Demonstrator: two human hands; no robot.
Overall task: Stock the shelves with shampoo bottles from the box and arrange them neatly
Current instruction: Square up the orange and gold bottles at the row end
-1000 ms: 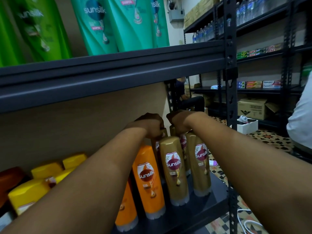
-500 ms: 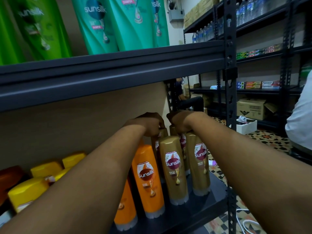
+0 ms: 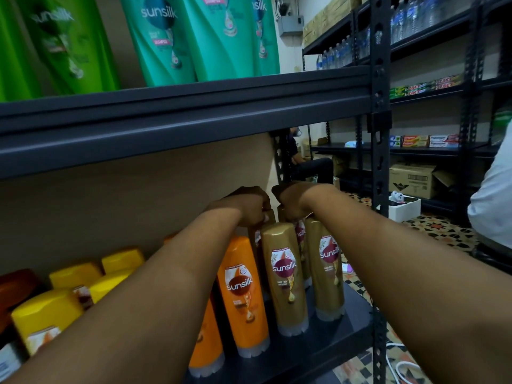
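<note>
Gold-brown Sunsilk bottles stand cap-down at the right end of the dark shelf [image 3: 327,345]. Two are in front [image 3: 285,275] [image 3: 327,261], and two more stand behind them, mostly hidden. My left hand [image 3: 246,203] grips the top of the rear left gold bottle [image 3: 270,216]. My right hand [image 3: 291,199] grips the top of the rear right gold bottle [image 3: 282,213]. An orange Sunsilk bottle [image 3: 243,295] stands just left of the gold ones, with another orange bottle [image 3: 206,347] partly under my left forearm.
Yellow-capped bottles [image 3: 74,275] fill the shelf's left side. Green and teal Sunsilk bottles [image 3: 166,40] stand on the shelf above. A black upright post [image 3: 381,134] bounds the right end. Beyond are more racks, a cardboard box [image 3: 410,180] and a person in white [image 3: 493,206].
Both hands stay on the tops of the rear gold bottles; hands and bottles have barely shifted, only the camera view moved slightly.
</note>
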